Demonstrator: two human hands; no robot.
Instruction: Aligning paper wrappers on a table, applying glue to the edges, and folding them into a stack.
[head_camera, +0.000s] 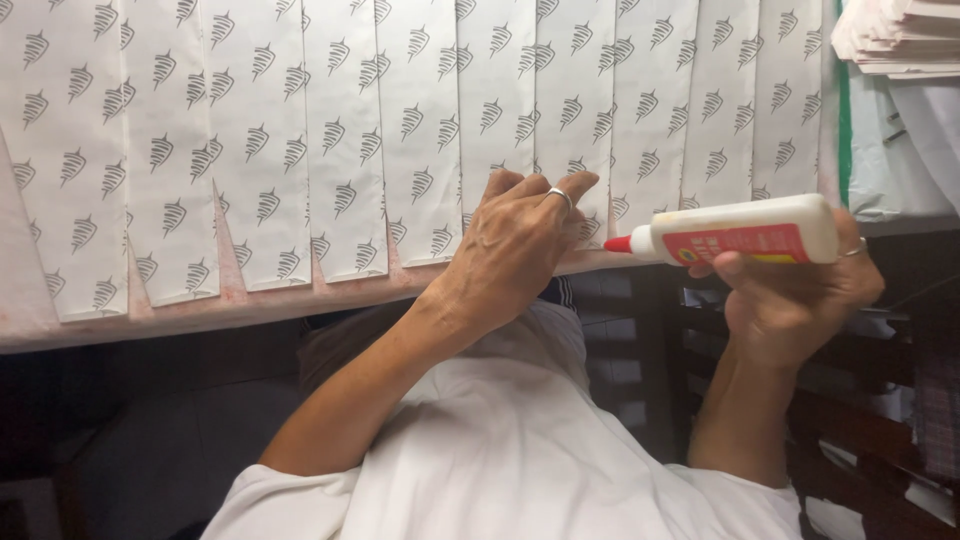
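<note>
Overlapping white paper sheets (250, 150) printed with grey leaf marks fan across the worktop (200, 315) from nine to two o'clock. At centre, the left hand (515, 240) presses flat on their lower edges, fingers spread, gripping nothing. At three o'clock, the right hand (795, 290) closes around a white glue bottle (740, 232), its red nozzle pointing toward the left hand. A paper stack (900, 35) sits at one o'clock.

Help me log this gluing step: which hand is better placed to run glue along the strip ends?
Probably the right hand: it grips the glue bottle, nozzle toward the paper strips. The left hand presses them flat.
</note>
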